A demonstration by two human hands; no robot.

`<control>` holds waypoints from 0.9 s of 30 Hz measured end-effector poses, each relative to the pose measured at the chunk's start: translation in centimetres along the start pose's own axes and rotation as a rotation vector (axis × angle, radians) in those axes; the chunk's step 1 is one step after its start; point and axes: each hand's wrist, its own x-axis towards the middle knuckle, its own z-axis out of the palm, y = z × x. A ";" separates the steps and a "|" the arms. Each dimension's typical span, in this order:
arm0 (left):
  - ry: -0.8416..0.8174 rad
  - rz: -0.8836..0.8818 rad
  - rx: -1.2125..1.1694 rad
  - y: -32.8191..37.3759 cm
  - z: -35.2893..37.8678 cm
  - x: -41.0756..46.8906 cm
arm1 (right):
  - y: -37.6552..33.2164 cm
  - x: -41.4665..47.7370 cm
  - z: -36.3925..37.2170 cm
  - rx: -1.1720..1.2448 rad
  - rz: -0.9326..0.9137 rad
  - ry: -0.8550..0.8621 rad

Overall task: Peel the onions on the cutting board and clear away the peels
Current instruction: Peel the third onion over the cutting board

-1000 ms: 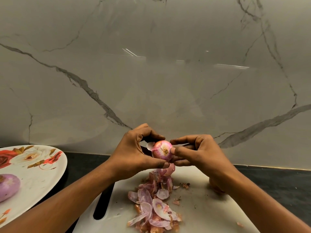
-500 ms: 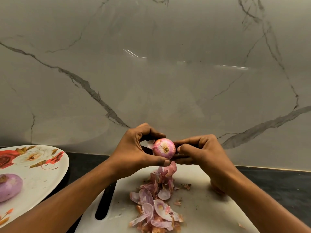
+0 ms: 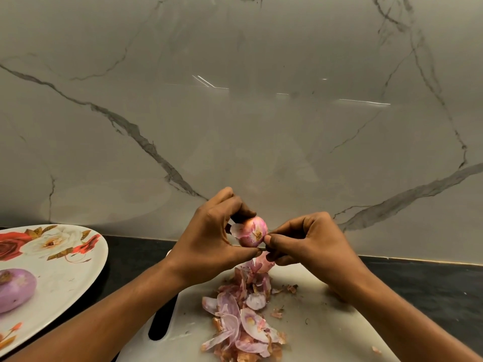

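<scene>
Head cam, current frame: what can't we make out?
All head view.
- Back of the onion: hidden by the left hand.
- What the right hand pinches: covered by its own fingers.
- The plate and second onion: cut off by the left edge.
- Near end of the cutting board: cut off by the bottom edge.

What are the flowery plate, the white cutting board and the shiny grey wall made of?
The rose-printed oval plate looks like melamine or glazed ceramic: smooth, glossy, printed pattern. The white cutting board looks like matte plastic, with scuffs and a moulded slot. The grey-veined wall looks like polished marble or marble-look tile: it mirrors light streaks.
</scene>
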 end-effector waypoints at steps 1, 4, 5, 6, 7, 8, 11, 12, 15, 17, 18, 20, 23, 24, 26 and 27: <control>-0.003 0.012 0.013 0.0 0.0 0.0 | 0.0 0.0 0.0 0.000 0.004 0.003; -0.032 0.063 0.065 0.1 0.0 -0.1 | -0.1 0.0 0.0 -0.008 0.009 0.013; -0.037 0.072 0.075 0.1 0.0 -0.1 | -0.1 0.0 0.0 -0.008 0.011 0.013; -0.036 0.075 0.078 0.1 0.0 0.0 | -0.1 0.0 0.0 -0.005 0.016 0.014; -0.031 0.074 0.076 0.1 0.0 0.0 | -0.1 0.0 0.1 -0.001 0.019 0.014; -0.027 0.073 0.074 0.1 0.0 0.0 | -0.1 0.0 0.1 0.003 0.018 0.016; -0.014 0.057 0.045 0.2 0.1 -0.1 | -0.1 -0.1 0.1 0.010 0.012 0.024; -0.007 0.040 0.018 0.3 0.1 -0.1 | -0.2 -0.1 0.1 0.010 0.010 0.029; 0.011 -0.009 -0.050 0.2 0.2 0.0 | -0.1 0.0 -0.2 0.004 0.000 0.049; 0.021 -0.033 -0.080 0.1 0.2 0.0 | -0.1 0.2 -0.3 0.011 -0.004 0.067; 0.026 -0.047 -0.089 0.1 0.2 0.0 | -0.1 0.3 -0.4 0.015 -0.004 0.077; 0.032 -0.086 -0.102 -0.1 0.1 0.0 | 0.0 0.4 -0.6 0.025 -0.002 0.094; 0.023 -0.170 -0.192 -0.3 0.0 0.0 | 0.2 0.6 -0.9 0.019 0.003 0.117; 0.019 -0.202 -0.246 -0.4 0.0 0.0 | 0.2 0.6 -1.0 0.014 0.006 0.125; 0.017 -0.271 -0.383 -0.4 -0.1 0.1 | 0.2 0.7 -1.1 0.004 0.016 0.136; 0.014 -0.301 -0.448 -0.3 -0.2 0.1 | 0.3 0.8 -1.2 -0.001 0.022 0.136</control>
